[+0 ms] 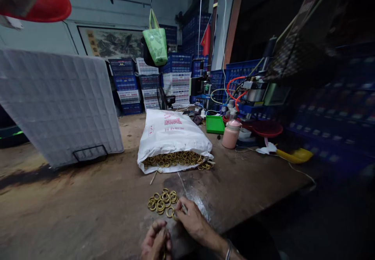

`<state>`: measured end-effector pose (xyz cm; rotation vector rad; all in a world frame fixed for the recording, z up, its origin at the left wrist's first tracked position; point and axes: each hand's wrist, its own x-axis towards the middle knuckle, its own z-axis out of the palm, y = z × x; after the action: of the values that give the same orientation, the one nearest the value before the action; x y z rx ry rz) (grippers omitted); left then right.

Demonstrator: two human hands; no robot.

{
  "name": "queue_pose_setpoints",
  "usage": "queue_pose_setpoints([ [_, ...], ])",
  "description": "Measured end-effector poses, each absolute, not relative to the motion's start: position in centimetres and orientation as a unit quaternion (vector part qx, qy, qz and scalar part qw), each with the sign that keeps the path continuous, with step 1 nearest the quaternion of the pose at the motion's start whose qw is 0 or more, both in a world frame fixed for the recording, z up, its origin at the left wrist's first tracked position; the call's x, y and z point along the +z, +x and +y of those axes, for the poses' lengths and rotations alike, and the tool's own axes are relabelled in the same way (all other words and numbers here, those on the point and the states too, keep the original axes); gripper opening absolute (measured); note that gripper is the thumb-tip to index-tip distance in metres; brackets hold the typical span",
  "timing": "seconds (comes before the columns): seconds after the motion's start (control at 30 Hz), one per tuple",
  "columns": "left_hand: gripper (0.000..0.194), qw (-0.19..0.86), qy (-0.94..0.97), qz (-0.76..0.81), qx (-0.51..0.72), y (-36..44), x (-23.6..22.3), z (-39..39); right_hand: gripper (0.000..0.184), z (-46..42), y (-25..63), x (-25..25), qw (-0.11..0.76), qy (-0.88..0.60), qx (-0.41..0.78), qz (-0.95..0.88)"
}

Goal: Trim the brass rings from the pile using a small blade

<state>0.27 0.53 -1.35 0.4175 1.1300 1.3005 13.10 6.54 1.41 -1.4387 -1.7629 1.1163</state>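
A small pile of brass-coloured rings (160, 203) lies loose on the brown tabletop (96, 213). My right hand (193, 220) is at the pile's right side. Its fingers are closed around a short, thin grey piece (184, 208), whose kind I cannot tell, and the fingertips are against a ring at the pile's edge. Lower down, near the bottom of the view, my left hand (155, 241) has its thumb and fingers pressed together; what they hold is mostly hidden. Beyond the pile, a white woven sack (175, 133) lies on its side, its mouth towards me, full of similar rings.
A thin stick (154, 177) lies before the sack. To the right are a green tray (215, 124), a pink bottle (231, 134), a red dish (267, 128) and a yellow scoop (295, 155). A white padded panel (58, 103) stands at left. Stacked crates (177, 81) line the back.
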Motion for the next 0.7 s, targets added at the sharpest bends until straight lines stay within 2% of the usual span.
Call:
queue_pose_setpoints([
  [0.1,0.048,0.575,0.254,0.513,0.585,0.5,-0.7,0.2,0.002,5.7,12.6,1.8,0.305,-0.51,0.54,-0.596],
  [0.23,0.039,0.544,0.327,0.524,0.568,0.3,0.2,-0.1,0.005,4.7,12.3,1.4,0.312,-0.465,0.643,-0.523],
  [0.37,0.03,0.493,0.382,0.531,0.573,0.1,0.2,-0.4,0.009,4.0,12.4,1.4,0.262,-0.453,0.712,-0.467],
  [0.57,0.019,0.475,0.44,0.518,0.559,0.3,0.5,-0.8,0.011,4.0,12.5,1.5,0.216,-0.453,0.731,-0.462],
  [0.7,0.017,0.452,0.437,0.535,0.565,0.4,1.0,-0.8,0.023,4.0,12.6,1.4,0.256,-0.468,0.655,-0.536],
])
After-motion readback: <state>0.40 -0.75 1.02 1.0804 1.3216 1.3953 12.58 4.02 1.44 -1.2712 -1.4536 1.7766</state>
